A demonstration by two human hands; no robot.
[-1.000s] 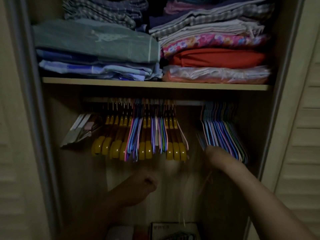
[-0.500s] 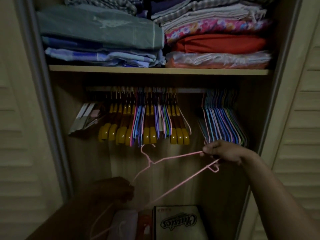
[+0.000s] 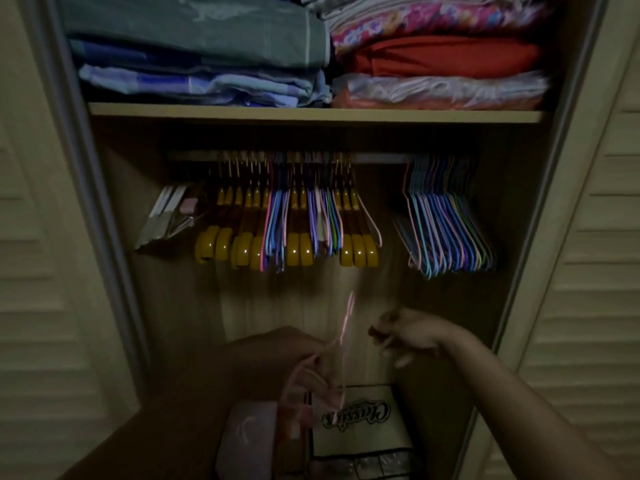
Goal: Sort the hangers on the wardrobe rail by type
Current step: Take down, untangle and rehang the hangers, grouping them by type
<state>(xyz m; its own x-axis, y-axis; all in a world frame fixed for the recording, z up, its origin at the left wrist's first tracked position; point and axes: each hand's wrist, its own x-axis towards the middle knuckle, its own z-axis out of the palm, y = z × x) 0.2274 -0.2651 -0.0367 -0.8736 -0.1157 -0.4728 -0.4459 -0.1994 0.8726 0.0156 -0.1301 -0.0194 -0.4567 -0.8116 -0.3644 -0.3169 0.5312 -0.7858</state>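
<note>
Hangers [image 3: 446,233] crowd the rail [image 3: 381,157]. Your left hand [image 3: 277,355] grips a blurred pink wire hanger [image 3: 344,323]; your right hand [image 3: 412,336] hovers beside it, fingers loose and holding nothing.

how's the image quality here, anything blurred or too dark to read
Head view: dim overall, the lower wardrobe darkest; the left hand is nearly lost in shadow. The pink hanger it holds is smeared by motion blur, as are the right hand's fingers. Small glints show on the yellow hangers. Wide-angle distortion bows the louvred doors.
</note>
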